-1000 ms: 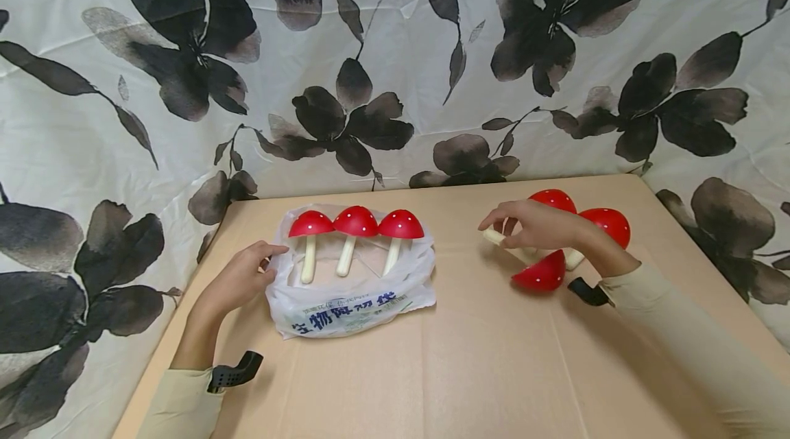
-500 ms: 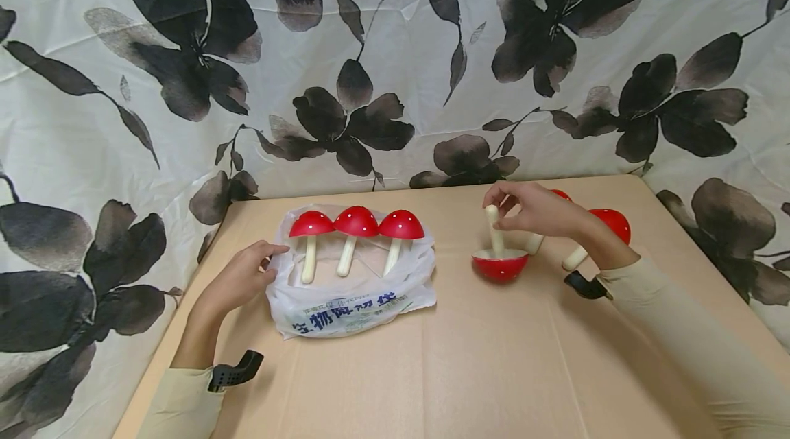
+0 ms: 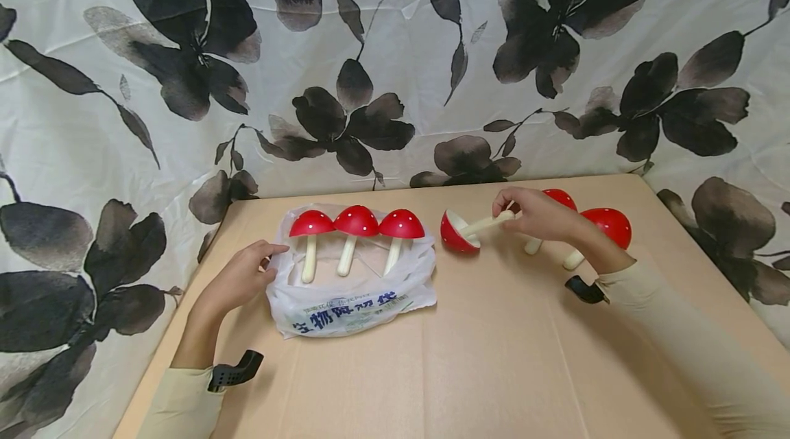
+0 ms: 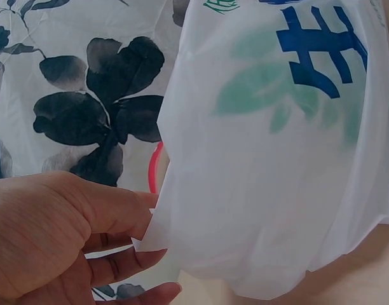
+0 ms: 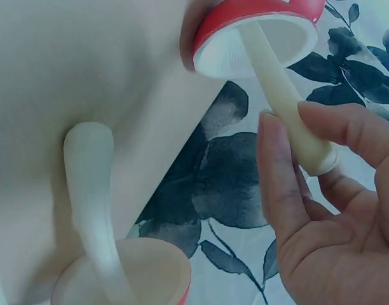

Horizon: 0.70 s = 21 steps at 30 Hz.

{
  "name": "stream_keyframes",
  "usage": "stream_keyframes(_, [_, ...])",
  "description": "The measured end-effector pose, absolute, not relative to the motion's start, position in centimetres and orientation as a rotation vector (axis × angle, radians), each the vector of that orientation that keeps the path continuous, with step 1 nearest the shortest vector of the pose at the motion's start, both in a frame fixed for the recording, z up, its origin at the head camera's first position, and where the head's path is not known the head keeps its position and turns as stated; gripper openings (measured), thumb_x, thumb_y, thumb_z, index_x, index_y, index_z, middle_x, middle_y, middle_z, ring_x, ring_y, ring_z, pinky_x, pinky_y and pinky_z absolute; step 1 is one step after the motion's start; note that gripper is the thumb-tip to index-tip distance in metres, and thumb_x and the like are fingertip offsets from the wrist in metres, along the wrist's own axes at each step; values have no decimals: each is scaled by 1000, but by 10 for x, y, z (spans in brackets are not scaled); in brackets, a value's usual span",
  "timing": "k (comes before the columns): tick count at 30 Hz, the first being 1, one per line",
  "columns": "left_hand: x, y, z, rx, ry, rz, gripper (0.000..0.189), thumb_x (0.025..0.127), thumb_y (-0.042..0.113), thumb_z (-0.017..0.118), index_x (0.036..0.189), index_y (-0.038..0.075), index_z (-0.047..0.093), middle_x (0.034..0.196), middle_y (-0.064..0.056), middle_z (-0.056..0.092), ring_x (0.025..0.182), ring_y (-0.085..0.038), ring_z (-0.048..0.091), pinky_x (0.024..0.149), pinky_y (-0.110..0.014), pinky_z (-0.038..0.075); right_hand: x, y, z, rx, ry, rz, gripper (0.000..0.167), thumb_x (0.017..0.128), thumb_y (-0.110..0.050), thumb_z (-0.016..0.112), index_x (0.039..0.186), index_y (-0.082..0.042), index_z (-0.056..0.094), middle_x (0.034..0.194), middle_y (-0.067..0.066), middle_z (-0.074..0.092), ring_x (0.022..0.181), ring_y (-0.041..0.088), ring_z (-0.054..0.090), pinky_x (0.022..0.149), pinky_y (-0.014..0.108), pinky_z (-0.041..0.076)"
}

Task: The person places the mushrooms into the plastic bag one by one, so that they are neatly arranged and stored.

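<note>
A white plastic bag (image 3: 364,312) with blue lettering lies at centre left, its mouth spread. Three red-capped toy mushrooms (image 3: 355,223) lie side by side in its opening, stems towards me. At the bag's left edge, my left hand (image 3: 242,278) pinches the plastic between thumb and finger, as the left wrist view shows. Right of the bag, my right hand (image 3: 533,212) pinches the stem end of another toy mushroom (image 3: 459,233). That mushroom is tipped sideways, cap to the left and its pale hollow underside showing; the right wrist view shows the fingers around the stem (image 5: 290,114).
Two more red-capped mushrooms, one at the back (image 3: 560,197) and one further right (image 3: 607,225), lie partly hidden by my right hand and forearm. A light wooden table (image 3: 432,384) bears everything. Floral cloth (image 3: 395,48) hangs behind it.
My right hand has lifted the mushroom and swung its cap from the right, down through an upside-down pose, to the left towards the bag. My left hand has stayed at the bag's edge.
</note>
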State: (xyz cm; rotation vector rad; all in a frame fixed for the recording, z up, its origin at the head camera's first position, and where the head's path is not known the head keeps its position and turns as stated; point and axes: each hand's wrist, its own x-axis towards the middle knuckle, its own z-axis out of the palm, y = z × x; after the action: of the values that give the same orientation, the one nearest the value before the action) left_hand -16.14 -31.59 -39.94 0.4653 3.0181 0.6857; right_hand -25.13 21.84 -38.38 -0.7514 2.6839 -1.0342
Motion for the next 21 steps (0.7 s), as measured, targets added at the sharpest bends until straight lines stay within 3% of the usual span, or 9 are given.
stream_keyframes(7, [-163,-314,-398,453,3007,685,40,86,-8,60,126,-9,65,99,-13,63,87,-25,57,75,-37,50,-251,222,-388,-697,2628,-877,13,88,0,70,96,-9,67,97,4,66,94,25,61,83,37,54])
stream_keyframes(16, [-163,-314,-399,449,3007,687,40,86,-8,59,126,-9,65,101,-14,64,88,-26,58,77,-40,51,-250,223,-399,-750,2598,-796,7,88,-6,74,93,-10,72,95,3,71,86,24,66,66,31,56])
stream_keyframes(21, [-162,-314,-399,457,3009,689,41,86,-8,59,126,-9,65,103,-15,64,89,-27,58,77,-41,51,-248,223,-400,-781,2643,-714,7,87,-9,76,92,-15,74,91,-3,74,83,18,67,67,32,53])
